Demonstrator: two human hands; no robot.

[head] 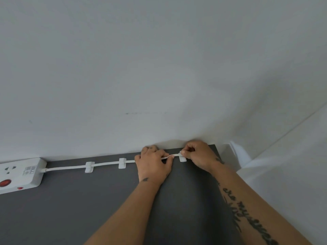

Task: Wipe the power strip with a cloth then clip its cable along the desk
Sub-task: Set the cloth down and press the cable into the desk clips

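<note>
A white wall (159, 68) meets the far edge of a dark grey desk (70, 209), and the work lies along that edge. The power strip (21, 174) rests at the far left of the desk, close to the wall. Its cable (70, 167) leaves the strip's right end and runs rightwards, roughly parallel to the wall.

We see the cable seated in two white clips, the first clip (89, 167) nearer the strip and the second clip (122, 163) further right. Past the second clip it goes under the left hand (153, 165), whose thumb and forefinger pinch it just short of the third clip (182, 159). The right hand (198, 154) is the nearer to that clip: its fingers are curled tight and pinch the cable directly above it. We cannot tell whether the cable is yet seated there.

We judge the step in hand to be pressing the cable into the third clip. The cable's long axis runs left to right, and the clip lies just below the right fingertips. The move therefore calls for a short downward push from the right hand, while the left holds the run in line with the other two clips.
</note>
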